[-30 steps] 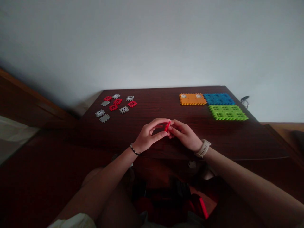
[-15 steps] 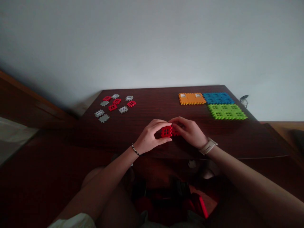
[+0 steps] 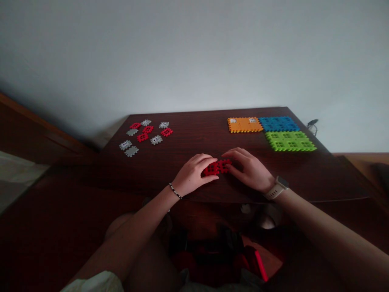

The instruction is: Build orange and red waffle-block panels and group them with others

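Near the table's front edge, my left hand (image 3: 193,172) has its thumb and fingers closed around a red interlocking tile (image 3: 211,168) with window openings. Edge to edge with it on the right is a second red tile (image 3: 224,166); whether their teeth are fully locked I cannot tell. My right hand (image 3: 252,170) grips that second tile at its right side, between thumb and fingers. Both tiles lie close to flat, at or just above the tabletop.
On the dark wooden table (image 3: 194,138), several loose red and grey tiles (image 3: 142,137) are scattered at the left. At the back right lie an orange panel (image 3: 244,125), a blue panel (image 3: 278,123) and a green panel (image 3: 290,141). A wall (image 3: 200,56) rises behind.
The left red tile has tipped from a raised angle to nearly flat. My right hand has shifted slightly right, and more of the second red tile shows.
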The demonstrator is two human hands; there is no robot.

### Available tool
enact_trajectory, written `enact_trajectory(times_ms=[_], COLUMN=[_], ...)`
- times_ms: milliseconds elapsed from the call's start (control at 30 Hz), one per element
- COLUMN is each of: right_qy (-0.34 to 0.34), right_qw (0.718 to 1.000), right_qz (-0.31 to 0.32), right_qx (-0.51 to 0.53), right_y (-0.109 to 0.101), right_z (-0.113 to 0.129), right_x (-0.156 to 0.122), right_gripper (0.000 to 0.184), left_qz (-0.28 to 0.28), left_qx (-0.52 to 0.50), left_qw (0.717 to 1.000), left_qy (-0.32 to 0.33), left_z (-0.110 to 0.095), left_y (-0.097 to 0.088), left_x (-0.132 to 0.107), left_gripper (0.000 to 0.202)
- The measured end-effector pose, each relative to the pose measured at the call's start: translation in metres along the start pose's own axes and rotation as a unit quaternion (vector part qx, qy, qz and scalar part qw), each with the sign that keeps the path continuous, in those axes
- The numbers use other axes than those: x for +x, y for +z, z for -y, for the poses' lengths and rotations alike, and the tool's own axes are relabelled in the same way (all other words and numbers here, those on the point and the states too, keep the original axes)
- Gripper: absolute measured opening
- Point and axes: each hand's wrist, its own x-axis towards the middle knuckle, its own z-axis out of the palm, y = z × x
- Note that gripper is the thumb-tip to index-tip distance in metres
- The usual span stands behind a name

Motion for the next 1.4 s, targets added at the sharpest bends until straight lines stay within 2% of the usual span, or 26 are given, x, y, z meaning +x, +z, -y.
enact_trajectory(times_ms=[200, 300, 500, 733, 1233, 1400], right_qy=[0.010, 0.014, 0.011, 0.012, 0.002, 0.002], right_qw=[0.999, 0.999, 0.999, 0.999, 0.999, 0.999], right_qz=[0.026, 0.028, 0.034, 0.029, 0.022, 0.022], right_qx=[-0.020, -0.024, -0.028, -0.036, -0.031, -0.033], right_y=[0.001, 0.002, 0.003, 0.005, 0.006, 0.005], right_z=[-0.008, -0.010, -0.009, -0.006, -0.004, -0.004], right_x=[-0.007, -0.010, -0.014, -0.014, -0.014, -0.014], right_gripper=[0.047, 0.050, 0.045, 0.037, 0.033, 0.034], left_qz=[0.014, 0.021, 0.043, 0.058, 0.058, 0.051], left_qx=[0.026, 0.032, 0.038, 0.037, 0.041, 0.033], left_qw=[1.000, 0.999, 0.998, 0.998, 0.997, 0.998], left_qy=[-0.002, -0.007, -0.015, -0.012, -0.004, -0.004], left_z=[0.006, 0.007, 0.008, 0.009, 0.009, 0.008], left_y=[0.004, 0.007, 0.010, 0.012, 0.014, 0.009], left_x=[0.003, 0.005, 0.008, 0.010, 0.010, 0.011], left_gripper=[0.050, 0.049, 0.050, 0.043, 0.042, 0.042])
